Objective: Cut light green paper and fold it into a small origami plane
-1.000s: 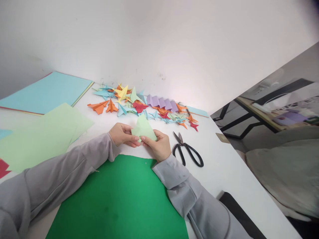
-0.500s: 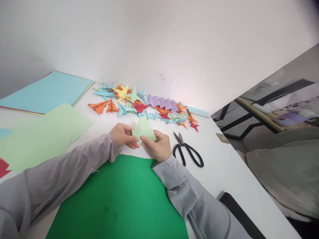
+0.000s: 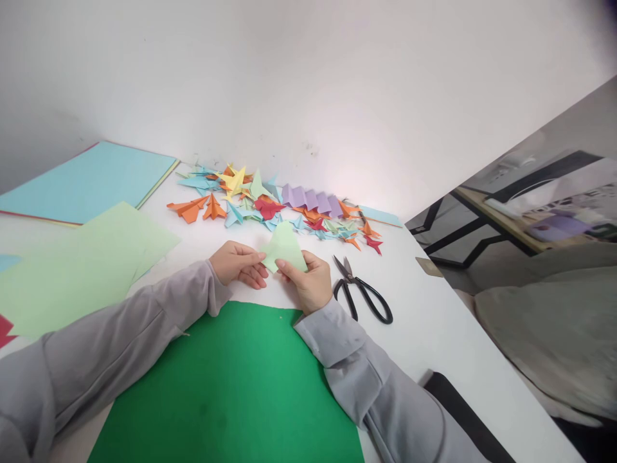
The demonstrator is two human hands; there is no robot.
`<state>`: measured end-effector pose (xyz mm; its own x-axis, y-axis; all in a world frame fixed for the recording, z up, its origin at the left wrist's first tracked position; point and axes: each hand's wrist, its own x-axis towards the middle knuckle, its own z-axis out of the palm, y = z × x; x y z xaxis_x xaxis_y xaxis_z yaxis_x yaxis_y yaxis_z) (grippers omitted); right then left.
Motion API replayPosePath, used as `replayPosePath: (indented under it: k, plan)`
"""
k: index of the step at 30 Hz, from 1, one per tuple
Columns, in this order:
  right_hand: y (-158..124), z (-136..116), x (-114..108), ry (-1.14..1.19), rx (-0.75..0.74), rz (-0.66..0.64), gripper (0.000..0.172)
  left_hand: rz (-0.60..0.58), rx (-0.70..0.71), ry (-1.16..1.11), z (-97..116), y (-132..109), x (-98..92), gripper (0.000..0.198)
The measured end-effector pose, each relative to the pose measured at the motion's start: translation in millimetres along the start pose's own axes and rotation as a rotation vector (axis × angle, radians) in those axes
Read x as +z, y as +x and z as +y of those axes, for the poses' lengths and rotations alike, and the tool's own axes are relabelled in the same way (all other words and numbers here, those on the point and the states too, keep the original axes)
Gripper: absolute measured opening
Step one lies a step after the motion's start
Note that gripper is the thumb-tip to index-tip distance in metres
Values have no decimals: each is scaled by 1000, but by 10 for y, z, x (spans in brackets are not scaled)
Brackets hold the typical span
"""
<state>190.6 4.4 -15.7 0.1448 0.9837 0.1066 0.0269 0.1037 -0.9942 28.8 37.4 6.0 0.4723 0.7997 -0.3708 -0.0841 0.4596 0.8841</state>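
Observation:
Between my hands, above the far edge of a green sheet [image 3: 226, 379], is a small folded piece of light green paper [image 3: 284, 247]. My right hand [image 3: 311, 280] pinches its lower right part, thumb in front and the other fingers behind it. At the paper's left corner my left hand [image 3: 238, 263] holds on with thumb and forefinger, the other fingers loosely curled below. Black-handled scissors [image 3: 354, 280] lie on the table to the right of my right hand, blades slightly apart.
Several folded paper shapes in many colours [image 3: 236, 183] lie along the wall, with a purple pleated strip [image 3: 311, 199] among them. Large light green sheets [image 3: 87, 263] and a stack topped with blue [image 3: 91, 180] are at left. A black object [image 3: 457, 411] lies front right.
The light green paper has turned a little and shifted slightly right. My left hand's fingers have moved left to the paper's corner. The view has shifted slightly.

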Motion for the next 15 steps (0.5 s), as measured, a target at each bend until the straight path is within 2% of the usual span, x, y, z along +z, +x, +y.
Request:
replayPosePath:
  k: [7,15]
  plan:
    - [5,32,-11,27,5,-17,24,-68,26,117,-25,-12,-21,29]
    - [11,61,-18,53,0,-59,26,-88,119,173,-40,-42,-6,32]
